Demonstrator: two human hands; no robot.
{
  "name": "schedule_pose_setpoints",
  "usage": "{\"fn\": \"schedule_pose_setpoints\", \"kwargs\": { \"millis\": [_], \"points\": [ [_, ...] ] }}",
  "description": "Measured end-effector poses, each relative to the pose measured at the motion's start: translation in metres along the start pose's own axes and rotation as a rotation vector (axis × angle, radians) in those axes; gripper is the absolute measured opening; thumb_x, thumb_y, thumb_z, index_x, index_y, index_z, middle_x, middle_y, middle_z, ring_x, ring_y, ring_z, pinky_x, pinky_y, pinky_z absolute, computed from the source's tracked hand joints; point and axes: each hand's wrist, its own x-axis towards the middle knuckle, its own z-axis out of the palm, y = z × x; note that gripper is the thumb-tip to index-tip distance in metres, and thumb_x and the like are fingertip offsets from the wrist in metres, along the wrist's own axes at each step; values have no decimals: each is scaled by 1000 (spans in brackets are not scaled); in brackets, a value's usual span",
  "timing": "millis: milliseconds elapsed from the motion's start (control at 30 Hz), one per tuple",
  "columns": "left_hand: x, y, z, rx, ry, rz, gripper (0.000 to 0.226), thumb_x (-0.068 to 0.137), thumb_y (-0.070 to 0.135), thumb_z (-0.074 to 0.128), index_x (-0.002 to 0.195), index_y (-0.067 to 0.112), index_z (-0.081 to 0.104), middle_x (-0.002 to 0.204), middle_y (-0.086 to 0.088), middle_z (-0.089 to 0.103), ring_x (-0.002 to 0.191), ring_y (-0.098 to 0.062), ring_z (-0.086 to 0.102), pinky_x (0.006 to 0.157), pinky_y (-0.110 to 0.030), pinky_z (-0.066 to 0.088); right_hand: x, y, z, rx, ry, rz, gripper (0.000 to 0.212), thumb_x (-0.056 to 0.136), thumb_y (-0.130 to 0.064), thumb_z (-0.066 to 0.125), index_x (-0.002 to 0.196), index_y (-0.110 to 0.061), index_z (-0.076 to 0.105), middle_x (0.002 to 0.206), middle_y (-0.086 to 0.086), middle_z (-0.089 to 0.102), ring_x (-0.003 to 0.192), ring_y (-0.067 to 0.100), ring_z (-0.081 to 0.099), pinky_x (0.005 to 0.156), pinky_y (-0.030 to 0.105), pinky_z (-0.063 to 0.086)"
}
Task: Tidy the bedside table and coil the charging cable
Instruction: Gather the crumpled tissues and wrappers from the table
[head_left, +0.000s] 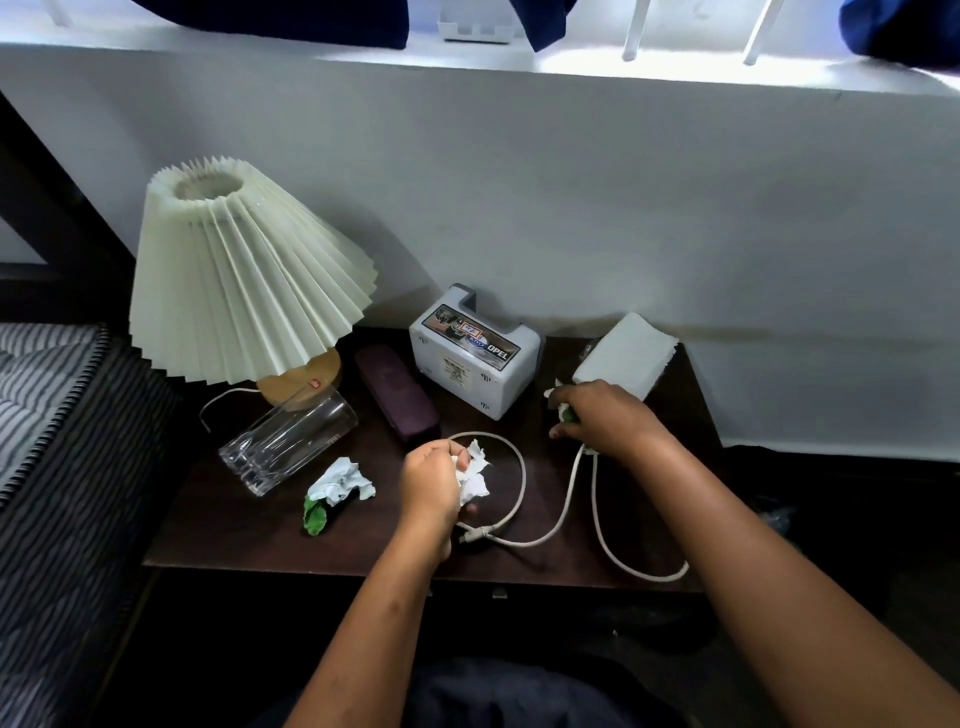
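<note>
Left hand (434, 480) closed around a crumpled white tissue (475, 475), held just above the dark brown wooden counter (234, 540) near its front edge. Right hand (605, 418) further back and to the right, fingers curled over a small white-and-green scrap (560, 402); hard to tell how firmly gripped. White charging cable (522, 480) uncoiled, lying loose on the counter between both hands: one loop curving behind the left hand, plug end (475, 535) beside the left wrist, another run passing under the right hand and sweeping out to the front right edge. Second crumpled white tissue with a green wrapper (335, 493) left of the left hand, apart from it. Clear ribbed drinking glass (288, 444) tipped on its side further left. Dark purple oblong case (397, 395) behind, beside a white boxy appliance with a printed label (475, 358). Folded white cloth (626, 356) at the back right, just behind the right hand. Cream pleated-shade lamp on a wooden base (244, 275) at the back left. Striped mattress (52, 415) beyond the counter's left side.
</note>
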Motion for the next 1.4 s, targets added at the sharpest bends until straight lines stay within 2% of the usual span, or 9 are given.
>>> {"fn": "schedule_pose_setpoints", "kwargs": {
  "millis": [100, 300, 400, 633, 800, 1033, 1167, 1300, 1400],
  "points": [
    [1, 0, -8, -35, 20, -33, 32, 78, 19, 42, 45, 18, 40, 56, 0, 45, 47, -17, 42, 35, -18, 35, 0, -10, -3, 60, 117, -22, 15, 86, -30, 60, 86, -15, 58, 99, 10, 64, 92, 31, 60, 74, 36, 47],
    [-1, 2, -40, 255, 124, 233, 55, 77, 28, 70, 38, 14, 34, 27, 5, 37, 30, -7, 37, 38, -14, 29, -18, -54, -25, 172, 398, -19, 44, 81, -33, 62, 54, -22, 29, 60, -4, 44, 71, 30, 51, 61, 32, 36],
    [-6, 7, -68, 471, 196, 331, 41, 76, 29, 67, 50, 3, 47, 48, -11, 61, 57, -24, 60, 58, -27, 45, -32, -97, -24, 460, 474, -32, 27, 79, -18, 60, 65, -23, 37, 65, 1, 53, 64, 27, 50, 61, 33, 40],
    [-4, -8, -131, 882, 354, 516, 13, 83, 19, 61, 89, 20, 50, 88, -3, 62, 85, -32, 60, 68, -36, 40, -60, -190, 40, 789, 317, 45, 21, 72, 0, 54, 86, -14, 61, 71, -4, 56, 63, 12, 47, 65, 25, 33],
    [3, -29, -128, 1118, 185, 396, 54, 85, 31, 62, 131, 22, 37, 115, -10, 55, 103, -34, 59, 79, -42, 47, -42, -197, 47, 707, 341, 18, 29, 76, 3, 51, 97, -12, 65, 99, 8, 53, 77, 12, 48, 72, 13, 31],
    [20, -24, -130, 1055, 176, 376, 18, 89, 23, 55, 105, 16, 51, 107, -9, 55, 98, -34, 59, 73, -41, 46, -21, -193, 59, 713, 97, -4, 31, 88, -5, 50, 112, -23, 60, 91, 2, 58, 73, 7, 53, 60, 7, 36],
    [26, -18, -135, 817, 45, 414, 10, 87, 17, 52, 94, 23, 56, 101, -4, 57, 92, -28, 56, 76, -39, 46, -18, -201, 68, 624, -151, -156, 29, 89, -32, 56, 118, -28, 57, 103, 0, 66, 94, 10, 58, 73, 16, 38],
    [28, -12, -135, 585, -10, 442, 15, 83, 23, 61, 94, 25, 51, 84, 5, 56, 79, -17, 57, 66, -30, 47, -17, -204, 64, 882, -64, -56, 19, 92, -32, 51, 81, -25, 65, 67, -7, 62, 56, -2, 55, 48, 12, 41],
    [29, -10, -131, 578, -28, 432, 16, 82, 30, 64, 91, 24, 52, 78, 7, 57, 73, -12, 55, 59, -24, 38, -14, -202, 57, 1074, 0, 12, 22, 93, -25, 50, 84, -14, 67, 66, -3, 62, 58, 9, 56, 52, 21, 42]
  ]
}}
